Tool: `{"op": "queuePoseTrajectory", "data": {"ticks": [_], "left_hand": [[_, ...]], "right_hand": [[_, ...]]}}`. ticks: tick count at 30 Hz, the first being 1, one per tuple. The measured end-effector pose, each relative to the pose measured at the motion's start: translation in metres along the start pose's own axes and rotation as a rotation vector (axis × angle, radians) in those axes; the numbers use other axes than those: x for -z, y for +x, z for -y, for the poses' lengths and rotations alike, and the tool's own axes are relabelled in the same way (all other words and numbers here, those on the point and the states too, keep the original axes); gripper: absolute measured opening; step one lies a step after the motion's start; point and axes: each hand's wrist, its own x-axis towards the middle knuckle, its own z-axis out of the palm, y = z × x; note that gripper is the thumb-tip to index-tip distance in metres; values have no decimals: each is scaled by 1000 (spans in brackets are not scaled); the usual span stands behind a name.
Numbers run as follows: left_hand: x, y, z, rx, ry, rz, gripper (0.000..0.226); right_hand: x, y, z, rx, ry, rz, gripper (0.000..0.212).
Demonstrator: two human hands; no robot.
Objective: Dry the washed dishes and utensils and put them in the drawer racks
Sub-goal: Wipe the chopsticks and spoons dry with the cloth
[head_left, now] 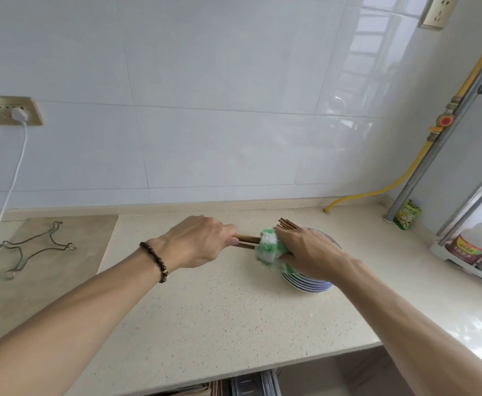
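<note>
At centre frame the left hand (198,241) grips one end of a bundle of brown chopsticks (247,240), fingers curled round them. The right hand (305,247) clamps a green-and-white cloth (269,247) round the middle of the bundle; the far tips stick out above it. Both are held over a stack of blue-rimmed bowls (308,284) standing on the counter (205,310), right of centre; what lies inside the top bowl is hidden by the hand. At the right edge a white rack (462,264) holds two bottles (479,247) with red-brown labels, print too small to read. Beside a grey pipe stands a green packet (408,214), its writing illegible. At the bottom edge an open drawer (251,385) shows metal racks.
</note>
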Motion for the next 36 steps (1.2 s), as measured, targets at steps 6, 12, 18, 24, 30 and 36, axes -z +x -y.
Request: {"op": "queuePoseTrajectory", "data": {"ticks": [6, 12, 18, 24, 30, 36], "left_hand": [[0, -5, 15, 14, 82, -58, 27], [5, 2, 9, -59, 107, -166, 35], [8, -15, 48, 16, 83, -234, 33], [4, -6, 25, -45, 100, -213, 31], [1, -27, 53, 137, 50, -132, 32], [-12, -31, 45, 365, -268, -138, 38]], "right_hand": [[-1, 10, -10, -28, -22, 69, 16], [-2, 26, 16, 48, -60, -14, 16], [7, 8, -18, -54, -84, -8, 12], [-4, 27, 17, 73, -70, -119, 15], [-5, 4, -34, -224, 127, -126, 25], [-19, 2, -12, -687, 1245, -489, 10]]}}
